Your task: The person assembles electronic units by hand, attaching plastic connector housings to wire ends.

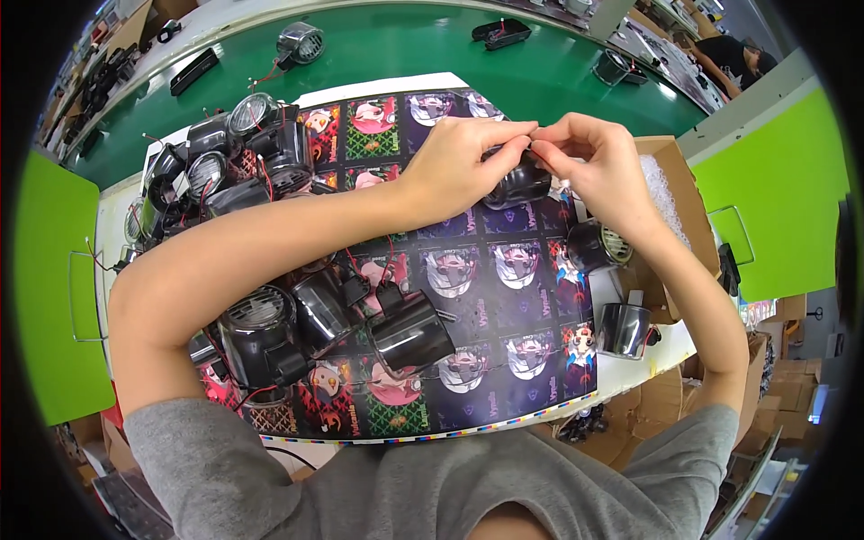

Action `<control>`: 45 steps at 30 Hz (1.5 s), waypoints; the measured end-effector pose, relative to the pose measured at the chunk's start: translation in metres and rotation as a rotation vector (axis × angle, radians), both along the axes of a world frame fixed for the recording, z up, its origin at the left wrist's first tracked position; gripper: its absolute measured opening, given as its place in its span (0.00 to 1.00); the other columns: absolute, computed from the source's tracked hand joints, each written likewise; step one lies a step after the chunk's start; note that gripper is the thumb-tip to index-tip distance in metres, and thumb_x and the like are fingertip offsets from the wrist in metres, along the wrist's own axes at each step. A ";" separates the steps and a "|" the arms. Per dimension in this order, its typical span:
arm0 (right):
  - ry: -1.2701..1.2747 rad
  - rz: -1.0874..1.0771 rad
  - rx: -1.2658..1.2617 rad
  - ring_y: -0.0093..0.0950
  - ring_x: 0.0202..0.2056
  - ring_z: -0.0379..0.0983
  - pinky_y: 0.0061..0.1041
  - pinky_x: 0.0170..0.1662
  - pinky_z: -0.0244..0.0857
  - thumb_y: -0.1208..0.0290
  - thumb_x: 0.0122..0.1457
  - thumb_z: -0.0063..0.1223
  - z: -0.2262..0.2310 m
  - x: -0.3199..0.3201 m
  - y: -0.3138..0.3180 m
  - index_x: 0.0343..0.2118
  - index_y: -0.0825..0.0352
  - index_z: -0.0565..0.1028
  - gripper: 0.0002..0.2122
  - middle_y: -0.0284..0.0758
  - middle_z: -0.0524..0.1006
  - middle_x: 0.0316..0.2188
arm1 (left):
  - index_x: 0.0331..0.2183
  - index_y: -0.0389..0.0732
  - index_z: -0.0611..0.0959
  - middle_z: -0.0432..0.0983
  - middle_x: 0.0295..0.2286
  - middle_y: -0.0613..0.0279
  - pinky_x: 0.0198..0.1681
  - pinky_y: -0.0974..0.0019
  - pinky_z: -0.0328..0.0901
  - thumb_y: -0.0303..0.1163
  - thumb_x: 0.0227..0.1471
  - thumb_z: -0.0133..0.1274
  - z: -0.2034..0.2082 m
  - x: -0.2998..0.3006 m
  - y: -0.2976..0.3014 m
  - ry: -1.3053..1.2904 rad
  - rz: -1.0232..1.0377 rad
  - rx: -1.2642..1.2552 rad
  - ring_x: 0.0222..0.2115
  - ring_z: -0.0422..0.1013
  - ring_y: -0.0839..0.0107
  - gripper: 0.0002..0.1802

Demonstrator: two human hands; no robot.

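My left hand (459, 169) and my right hand (601, 171) meet at the upper middle of the printed sheet, fingertips pinched close together. What they pinch is too small and too covered to make out. Just beneath the fingers is a glossy black rounded housing (520, 185), partly hidden by both hands; a small white bit shows beside it under my right hand. To the right of it lies another black housing with a grille (598, 246). A black cup-shaped housing (624, 329) stands at the sheet's right edge.
Several black housings with red wires are heaped at the left (286, 148), and more lie below my left forearm (409, 333). A cardboard box (697, 207) with clear wrapping stands at the right. Beyond runs a green conveyor belt (387, 54) carrying parts. Another person (733, 63) is at the far right.
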State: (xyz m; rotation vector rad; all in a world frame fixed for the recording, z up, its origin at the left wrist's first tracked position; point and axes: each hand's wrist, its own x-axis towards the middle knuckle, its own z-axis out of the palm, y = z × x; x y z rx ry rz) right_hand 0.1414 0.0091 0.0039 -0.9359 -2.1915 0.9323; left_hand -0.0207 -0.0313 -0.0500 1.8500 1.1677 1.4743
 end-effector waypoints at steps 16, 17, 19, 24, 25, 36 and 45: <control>-0.094 -0.034 0.555 0.33 0.19 0.71 0.28 0.23 0.64 0.79 0.42 0.51 -0.012 -0.008 -0.011 0.19 0.73 0.67 0.05 0.41 0.71 0.16 | 0.36 0.32 0.77 0.75 0.31 0.56 0.36 0.76 0.66 0.23 0.46 0.48 0.007 -0.001 -0.007 -0.025 -0.051 -0.155 0.32 0.71 0.77 0.12; -0.088 -0.021 0.543 0.33 0.19 0.71 0.28 0.23 0.64 0.79 0.42 0.51 -0.013 -0.008 -0.010 0.19 0.73 0.67 0.05 0.41 0.71 0.16 | 0.36 0.32 0.77 0.75 0.31 0.56 0.36 0.76 0.66 0.23 0.46 0.48 0.006 -0.002 -0.007 -0.024 -0.052 -0.157 0.32 0.71 0.77 0.12; -0.081 -0.011 0.530 0.33 0.19 0.71 0.29 0.23 0.64 0.78 0.41 0.51 -0.013 -0.008 -0.009 0.19 0.73 0.66 0.06 0.41 0.71 0.16 | 0.36 0.32 0.77 0.75 0.31 0.56 0.38 0.76 0.66 0.22 0.45 0.49 0.004 -0.001 -0.005 -0.108 -0.087 -0.174 0.33 0.71 0.77 0.12; -0.129 -0.024 0.307 0.33 0.19 0.70 0.28 0.24 0.64 0.74 0.40 0.54 -0.007 -0.006 -0.008 0.18 0.72 0.67 0.09 0.42 0.71 0.15 | 0.30 0.36 0.80 0.75 0.19 0.56 0.30 0.76 0.66 0.27 0.41 0.51 -0.004 0.001 0.001 -0.121 -0.032 -0.002 0.19 0.70 0.81 0.10; -0.128 -0.028 0.307 0.33 0.19 0.70 0.28 0.24 0.64 0.74 0.40 0.54 -0.006 -0.006 -0.006 0.18 0.72 0.67 0.09 0.42 0.71 0.15 | 0.30 0.36 0.80 0.76 0.19 0.56 0.33 0.75 0.66 0.27 0.41 0.51 -0.005 0.001 0.002 -0.100 -0.027 0.002 0.20 0.70 0.81 0.09; -0.062 0.027 0.057 0.20 0.22 0.70 0.19 0.26 0.64 0.75 0.44 0.52 -0.012 0.013 -0.003 0.26 0.73 0.72 0.07 0.36 0.74 0.19 | 0.33 0.35 0.79 0.76 0.26 0.57 0.32 0.77 0.65 0.27 0.44 0.51 -0.002 -0.001 -0.003 -0.172 -0.114 -0.107 0.28 0.71 0.81 0.11; -0.091 0.039 0.182 0.22 0.25 0.72 0.20 0.29 0.65 0.77 0.48 0.51 -0.004 0.006 -0.011 0.25 0.74 0.72 0.05 0.36 0.74 0.21 | 0.37 0.34 0.77 0.75 0.30 0.60 0.33 0.80 0.63 0.26 0.48 0.49 0.007 -0.004 -0.007 -0.054 -0.099 -0.191 0.29 0.68 0.82 0.12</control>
